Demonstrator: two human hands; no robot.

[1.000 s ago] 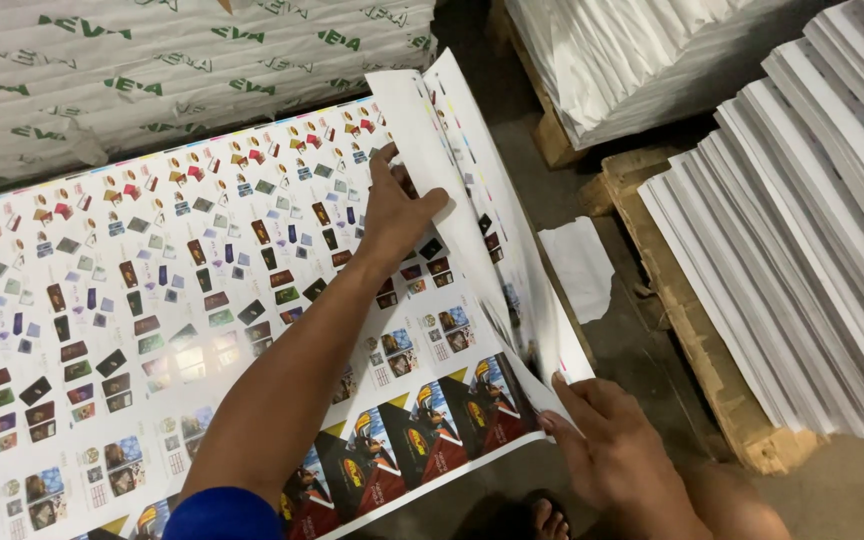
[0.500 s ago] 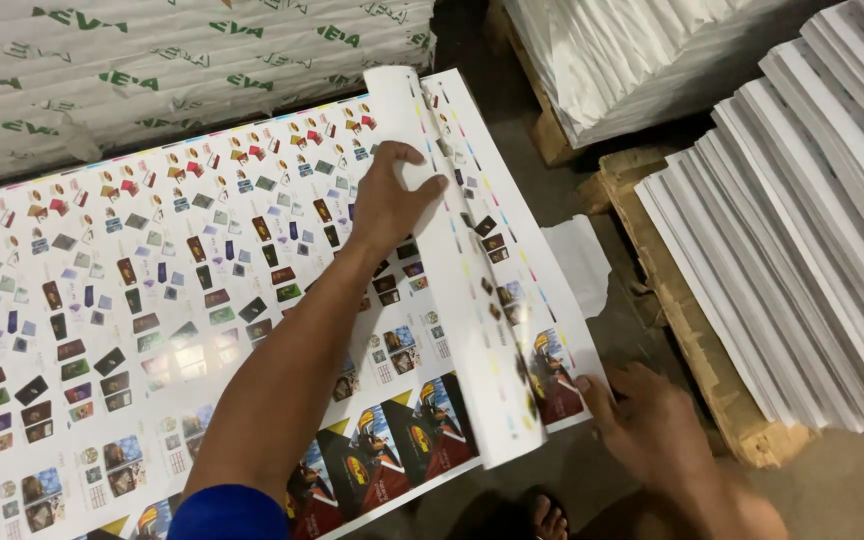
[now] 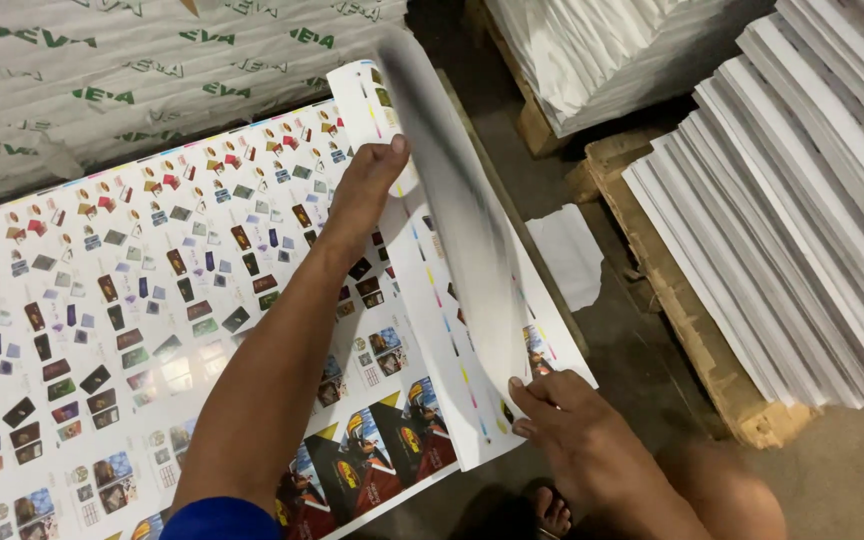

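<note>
A big stack of glossy printed sheets point(image 3: 132, 290), covered with small coloured pictures, lies in front of me. My left hand point(image 3: 367, 190) reaches across it and presses near the far right edge, thumb against the lifted top sheet point(image 3: 452, 220). That sheet curls upward along the stack's right side and is blurred by motion. My right hand point(image 3: 577, 430) pinches the sheet's near right corner between thumb and fingers.
Wrapped white bales with green marks point(image 3: 152, 70) lie behind the stack. A wooden pallet point(image 3: 672, 300) at the right carries tall piles of white paper point(image 3: 802, 200). A loose white scrap point(image 3: 567, 255) lies on the dark floor between. My bare foot point(image 3: 552, 510) shows below.
The right edge of the top sheet has risen and curled higher. My left hand slid toward the far right edge, and my right hand came up to pinch the near corner.
</note>
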